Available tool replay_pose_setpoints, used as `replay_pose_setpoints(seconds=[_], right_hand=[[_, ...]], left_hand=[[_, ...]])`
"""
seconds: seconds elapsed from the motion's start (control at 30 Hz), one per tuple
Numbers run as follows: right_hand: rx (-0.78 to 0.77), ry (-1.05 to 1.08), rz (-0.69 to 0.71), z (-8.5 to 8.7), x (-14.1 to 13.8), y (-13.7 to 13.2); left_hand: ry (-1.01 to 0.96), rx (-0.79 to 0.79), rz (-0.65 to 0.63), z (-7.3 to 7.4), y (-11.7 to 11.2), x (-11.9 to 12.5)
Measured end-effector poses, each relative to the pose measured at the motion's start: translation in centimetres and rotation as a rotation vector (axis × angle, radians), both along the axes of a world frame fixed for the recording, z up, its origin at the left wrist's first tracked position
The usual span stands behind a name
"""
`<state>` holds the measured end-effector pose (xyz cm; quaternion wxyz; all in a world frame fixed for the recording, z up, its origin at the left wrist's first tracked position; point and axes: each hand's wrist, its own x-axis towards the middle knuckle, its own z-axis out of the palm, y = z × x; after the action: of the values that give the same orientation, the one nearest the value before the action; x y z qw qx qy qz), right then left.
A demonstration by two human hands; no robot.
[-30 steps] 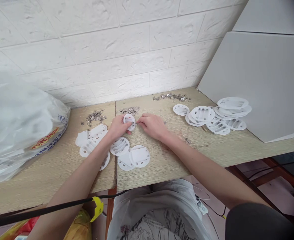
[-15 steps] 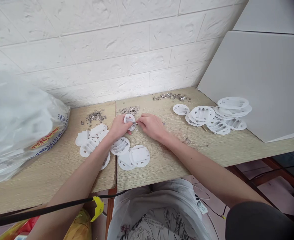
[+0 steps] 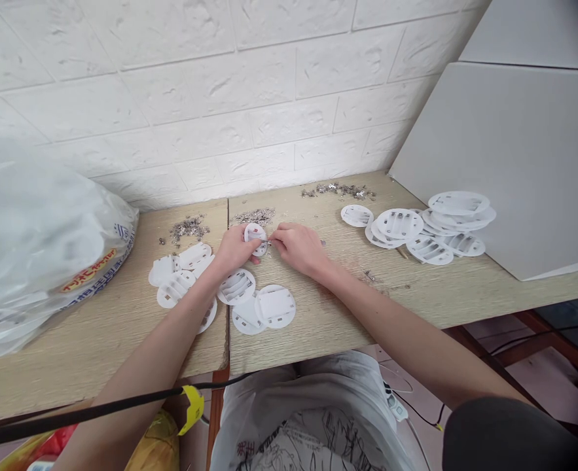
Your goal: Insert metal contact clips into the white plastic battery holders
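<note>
My left hand [image 3: 233, 250] grips a round white plastic disc [image 3: 254, 237] tilted up off the wooden table [image 3: 328, 314]. My right hand [image 3: 298, 247] is pinched on a small metal piece [image 3: 270, 243] held against the disc's right edge. Several more white discs [image 3: 264, 306] lie flat just below my hands. A heap of small metal pieces [image 3: 254, 216] sits right behind the held disc.
A pile of white discs [image 3: 426, 229] lies at the right beside a large white panel [image 3: 509, 157]. Two more metal heaps [image 3: 188, 229] [image 3: 340, 190] sit by the brick wall. A big plastic bag [image 3: 38, 242] fills the left. A black cable with yellow tape [image 3: 190, 404] crosses below.
</note>
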<state>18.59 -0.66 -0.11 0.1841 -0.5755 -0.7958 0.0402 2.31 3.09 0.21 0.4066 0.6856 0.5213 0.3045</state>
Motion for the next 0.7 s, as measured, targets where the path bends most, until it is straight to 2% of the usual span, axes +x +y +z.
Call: replay_pose_setpoints(seconds=[0.4,0.57,0.7], right_hand=[[0.003,-0.017,0.008,0.08,-0.07,0.0],[0.009,-0.086,0.022,0.33,-0.4,-0.24],[0.021,-0.146,0.027,0.51,-0.78,-0.47]], left_hand=[[-0.026,-0.01,-0.004,0.03,-0.06,0.13],[-0.057,-0.005,-0.028,0.12,-0.28,0.19],[0.009,0.026,-0.019,-0.03,-0.16,0.15]])
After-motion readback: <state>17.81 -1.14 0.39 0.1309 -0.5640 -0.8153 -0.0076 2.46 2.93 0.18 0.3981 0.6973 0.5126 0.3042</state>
